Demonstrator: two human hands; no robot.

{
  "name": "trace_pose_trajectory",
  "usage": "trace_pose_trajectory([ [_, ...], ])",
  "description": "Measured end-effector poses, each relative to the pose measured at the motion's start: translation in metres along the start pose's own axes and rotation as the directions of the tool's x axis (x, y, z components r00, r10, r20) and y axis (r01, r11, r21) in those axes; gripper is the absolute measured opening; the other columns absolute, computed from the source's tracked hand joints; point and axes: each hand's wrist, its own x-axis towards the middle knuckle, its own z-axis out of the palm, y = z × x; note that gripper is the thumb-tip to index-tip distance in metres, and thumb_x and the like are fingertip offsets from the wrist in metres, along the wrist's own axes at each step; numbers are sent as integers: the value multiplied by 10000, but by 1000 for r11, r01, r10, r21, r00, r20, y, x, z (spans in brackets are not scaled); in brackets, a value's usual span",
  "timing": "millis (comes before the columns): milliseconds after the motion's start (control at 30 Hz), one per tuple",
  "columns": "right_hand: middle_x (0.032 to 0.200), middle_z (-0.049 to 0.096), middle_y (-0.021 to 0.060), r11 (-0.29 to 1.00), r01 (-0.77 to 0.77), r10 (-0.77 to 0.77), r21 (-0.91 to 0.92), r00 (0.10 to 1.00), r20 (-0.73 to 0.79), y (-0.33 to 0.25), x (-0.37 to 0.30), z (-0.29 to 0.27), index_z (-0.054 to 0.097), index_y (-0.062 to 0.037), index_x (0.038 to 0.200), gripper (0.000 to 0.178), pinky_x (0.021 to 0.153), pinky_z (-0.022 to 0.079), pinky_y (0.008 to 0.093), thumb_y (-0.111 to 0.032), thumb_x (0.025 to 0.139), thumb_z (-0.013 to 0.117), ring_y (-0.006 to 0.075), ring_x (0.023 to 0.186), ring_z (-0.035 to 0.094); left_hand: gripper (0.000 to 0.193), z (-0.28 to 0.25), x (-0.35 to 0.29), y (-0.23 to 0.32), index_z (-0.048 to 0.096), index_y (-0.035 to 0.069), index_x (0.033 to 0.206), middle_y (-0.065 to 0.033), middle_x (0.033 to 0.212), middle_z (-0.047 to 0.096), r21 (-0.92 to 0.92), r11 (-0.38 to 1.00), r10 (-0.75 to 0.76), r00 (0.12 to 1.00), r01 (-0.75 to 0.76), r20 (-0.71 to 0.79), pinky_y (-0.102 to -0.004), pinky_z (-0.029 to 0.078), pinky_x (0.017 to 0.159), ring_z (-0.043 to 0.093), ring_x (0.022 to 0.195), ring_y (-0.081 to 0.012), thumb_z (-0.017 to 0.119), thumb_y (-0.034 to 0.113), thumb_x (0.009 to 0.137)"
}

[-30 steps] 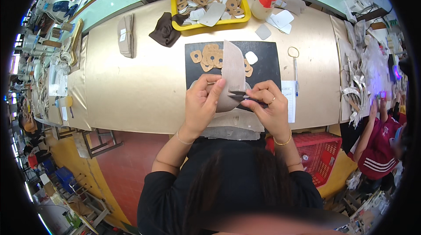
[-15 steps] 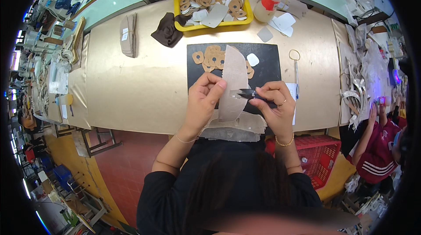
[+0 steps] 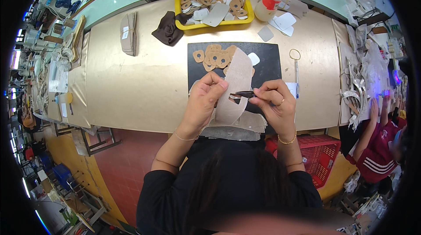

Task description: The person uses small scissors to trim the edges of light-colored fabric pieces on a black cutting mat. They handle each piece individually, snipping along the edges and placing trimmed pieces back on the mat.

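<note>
A curved beige fabric piece is held up over the black mat. My left hand pinches its left edge between thumb and fingers. My right hand is closed round small black thread snips, blades pointing left. Their tips are at a notch-like opening in the lower half of the fabric, and the blades look nearly together. Beneath, close to my body, lies a stack of similar greyish-beige pieces. Tan cut-outs with dark centre holes and a white patch rest on the mat's far part.
Beyond the mat stand a yellow tray of cut pieces and a blue-capped bottle. Dark brown cloth and a tied beige bundle lie left. A long metal tool lies right; a red crate sits below the table.
The fabric's upper end has tipped to the right. The snips' blades, apart before, are now nearly together, and a gap shows in the fabric beside them.
</note>
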Motion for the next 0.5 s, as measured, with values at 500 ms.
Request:
trace_pose_trajectory([
  [500,845,627,17,985,117,-111,-127,993,49,-5,9,-7,687,-74,843,233,612,360,303,-122,663,827,165,658,502,118,8,-10,5,514,9,1000,-135,824,703,278,956,114,992,-97,-45,-245,520,702,688,751,-164,573,107,973],
])
